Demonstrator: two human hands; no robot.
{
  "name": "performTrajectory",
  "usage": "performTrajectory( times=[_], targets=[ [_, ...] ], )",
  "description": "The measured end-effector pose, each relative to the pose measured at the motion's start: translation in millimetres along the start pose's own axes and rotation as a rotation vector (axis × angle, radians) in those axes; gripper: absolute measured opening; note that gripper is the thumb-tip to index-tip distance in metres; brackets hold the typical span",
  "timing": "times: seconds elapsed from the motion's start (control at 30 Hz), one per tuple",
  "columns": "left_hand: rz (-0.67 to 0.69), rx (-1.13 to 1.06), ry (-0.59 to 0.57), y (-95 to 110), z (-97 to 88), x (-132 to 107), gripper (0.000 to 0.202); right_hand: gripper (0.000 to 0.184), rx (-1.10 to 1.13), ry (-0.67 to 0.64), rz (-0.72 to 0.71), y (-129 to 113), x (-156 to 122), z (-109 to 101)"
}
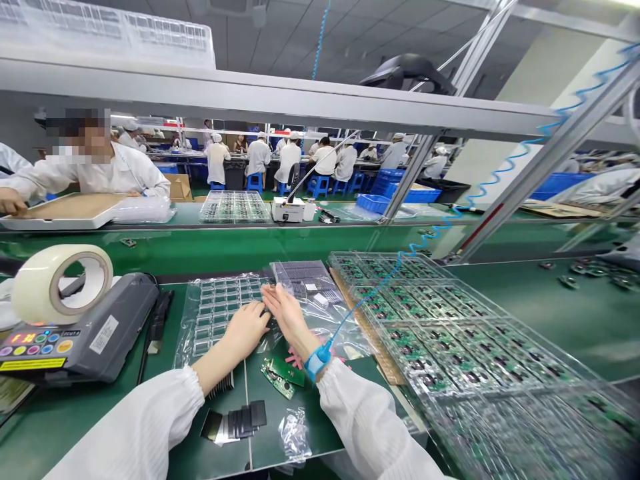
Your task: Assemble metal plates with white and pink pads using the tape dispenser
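Observation:
My left hand [247, 327] is closed, its fingers curled down at the near right edge of a clear compartment tray [215, 300]. A small dark piece shows by its fingertips, too little of it visible to name. Beside it, my right hand [285, 312] is held palm inward with its fingers stretched out, nothing visible in them. A blue wrist strap [319, 360] is on the right wrist. Just below the hands lies a green circuit board [283, 375]. Nearer me are several dark flat pieces [240, 421] and a crumpled clear plastic bag [295, 433].
Clear trays of circuit boards [440, 327] cover the right side. A tape dispenser [115, 333] carrying a tape roll [37, 283] stands left. Behind the tray lies a stack of grey strips [305, 277]. A coiled blue cord [430, 237] hangs across. A co-worker [135, 170] sits beyond the conveyor.

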State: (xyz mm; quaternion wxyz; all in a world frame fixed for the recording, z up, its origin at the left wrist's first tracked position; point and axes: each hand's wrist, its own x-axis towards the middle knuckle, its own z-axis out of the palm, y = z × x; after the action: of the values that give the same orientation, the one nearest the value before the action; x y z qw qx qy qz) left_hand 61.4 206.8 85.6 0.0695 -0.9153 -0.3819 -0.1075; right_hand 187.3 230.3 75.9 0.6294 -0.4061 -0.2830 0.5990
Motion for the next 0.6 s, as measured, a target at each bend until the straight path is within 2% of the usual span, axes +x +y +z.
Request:
performTrajectory(
  times=[0.1, 0.23, 0.43, 0.6],
  targets=[
    [-0.01, 0.019, 0.007, 0, 3.9, 7, 0.015, 0.025, 0.01, -0.005, -0.025, -2, 9, 0],
    [-0.028, 0.033, 0.031, -4, 11.3, 19, 0.018, 0.023, -0.021, 0.042, 0.004, 10, 18, -13],
    [0.062, 0.042, 0.007, -11, 19.6, 34, 0.02, 0.023, -0.056, 0.038, -0.003, 24, 23, -26],
    [0.11, 0.074, 0.038, -15, 16.8, 31, 0.021, 0.025, -0.053, 0.03, -0.008, 23, 26, -27]
  ],
)
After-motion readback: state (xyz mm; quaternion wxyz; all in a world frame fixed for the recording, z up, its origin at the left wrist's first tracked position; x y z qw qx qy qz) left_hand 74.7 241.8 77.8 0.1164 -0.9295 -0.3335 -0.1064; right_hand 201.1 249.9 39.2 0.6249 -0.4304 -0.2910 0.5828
